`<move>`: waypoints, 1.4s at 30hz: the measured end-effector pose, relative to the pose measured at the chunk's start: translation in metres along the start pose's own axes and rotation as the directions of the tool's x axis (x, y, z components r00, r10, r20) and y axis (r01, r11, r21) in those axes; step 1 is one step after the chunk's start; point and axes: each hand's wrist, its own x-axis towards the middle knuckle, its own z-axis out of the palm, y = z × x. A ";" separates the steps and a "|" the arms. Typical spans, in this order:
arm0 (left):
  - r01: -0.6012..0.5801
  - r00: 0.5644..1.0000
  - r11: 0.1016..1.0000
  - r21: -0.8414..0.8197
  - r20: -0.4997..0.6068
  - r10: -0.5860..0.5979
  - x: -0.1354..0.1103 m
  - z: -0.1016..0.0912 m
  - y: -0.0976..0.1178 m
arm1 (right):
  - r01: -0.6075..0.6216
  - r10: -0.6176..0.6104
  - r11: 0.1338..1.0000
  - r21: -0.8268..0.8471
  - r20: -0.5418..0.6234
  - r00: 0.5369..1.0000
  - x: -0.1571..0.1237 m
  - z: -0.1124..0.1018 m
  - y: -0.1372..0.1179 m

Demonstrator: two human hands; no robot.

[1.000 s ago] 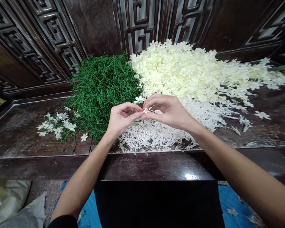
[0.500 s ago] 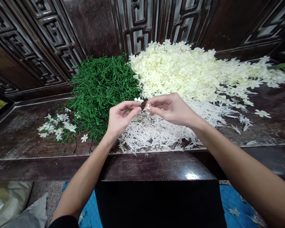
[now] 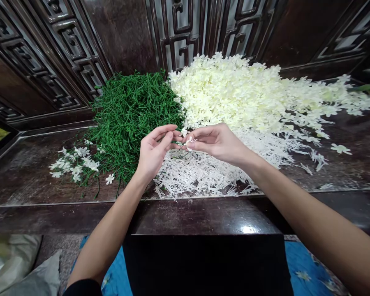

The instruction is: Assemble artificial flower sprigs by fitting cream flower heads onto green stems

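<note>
"Where's the small, white, petalled flower [image 3: 190, 144]?"
"Just off the near right corner of the wiry green plastic heap [image 3: 135, 107], clamped in the right hand's [image 3: 217, 142] fingertips. Its thin green stalk [image 3: 178, 143] points sideways to the left hand [image 3: 152, 150]."
"Left grip?"
"Can't tell. Since 0.5 seconds ago its thumb has drawn back; the 2 hands sit closer."

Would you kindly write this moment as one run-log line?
left hand: touching green stem; right hand: pinching white flower; around: green sprig pile, cream flower pile, white stamen-like bits
</note>
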 end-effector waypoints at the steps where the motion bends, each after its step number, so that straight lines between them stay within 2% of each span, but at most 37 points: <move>1: -0.062 0.997 0.991 0.120 -0.031 0.067 0.000 -0.001 -0.001 | -0.002 0.002 1.000 -0.013 -0.016 1.000 0.000 0.000 0.000; 2: -0.143 0.984 0.953 0.267 -0.067 0.166 -0.001 -0.001 -0.001 | -0.008 0.008 1.000 -0.020 -0.026 1.000 0.000 0.000 0.000; 3: -0.231 0.951 0.876 0.422 -0.090 0.295 -0.001 -0.002 -0.001 | -0.016 0.015 1.000 -0.024 -0.037 0.999 0.000 0.000 0.000; 5: -0.405 0.833 0.640 0.653 -0.025 0.553 -0.003 -0.003 0.001 | -0.024 0.023 0.999 -0.027 -0.054 0.998 0.000 0.001 0.001; 7: -0.573 0.708 0.437 0.693 0.150 0.690 -0.004 -0.003 0.004 | -0.022 0.020 0.999 -0.035 -0.060 0.998 0.000 0.001 0.001; 8: -0.643 0.667 0.383 0.663 0.239 0.705 -0.005 -0.003 0.004 | -0.014 0.012 0.999 -0.038 -0.062 0.998 0.001 0.002 0.001; 9: -0.689 0.648 0.362 0.628 0.311 0.696 -0.005 -0.002 0.004 | -0.003 0.000 0.999 -0.040 -0.062 0.998 0.001 0.002 0.002; 10: -0.710 0.651 0.365 0.602 0.361 0.668 -0.006 -0.002 0.003 | 0.010 -0.013 0.999 -0.044 -0.063 0.998 0.001 0.002 0.002; 11: -0.707 0.673 0.388 0.591 0.391 0.628 -0.006 -0.002 0.002 | 0.022 -0.025 0.998 -0.051 -0.063 0.998 0.001 0.002 0.002; 13: -0.659 0.742 0.474 0.585 0.400 0.538 -0.006 -0.001 -0.002 | 0.039 -0.043 0.997 -0.071 -0.060 0.997 0.001 0.001 0.002; 15: -0.584 0.809 0.586 0.562 0.343 0.478 -0.007 -0.002 -0.005 | 0.047 -0.052 0.994 -0.094 -0.047 0.998 0.000 0.000 0.000; 17: -0.517 0.853 0.662 0.543 0.256 0.456 -0.006 -0.004 -0.006 | 0.058 -0.063 0.994 -0.094 -0.043 0.997 -0.001 -0.001 -0.004; 21: -0.455 0.879 0.694 0.559 0.156 0.450 -0.003 -0.007 -0.001 | 0.095 -0.098 0.995 -0.041 -0.095 0.991 -0.003 -0.004 -0.012; 26: -0.301 0.947 0.798 0.523 0.068 0.313 -0.002 -0.003 0.005 | 0.146 -0.150 0.988 -0.047 -0.124 0.981 -0.003 -0.007 -0.013; 34: -0.213 0.974 0.885 0.413 0.024 0.224 -0.006 0.003 0.003 | 0.175 -0.204 0.965 -0.198 -0.138 0.969 -0.005 0.002 -0.006; 42: -0.197 0.980 0.891 0.408 0.056 0.191 -0.009 0.006 0.001 | 0.181 -0.215 0.953 -0.245 -0.123 0.969 -0.006 0.006 -0.005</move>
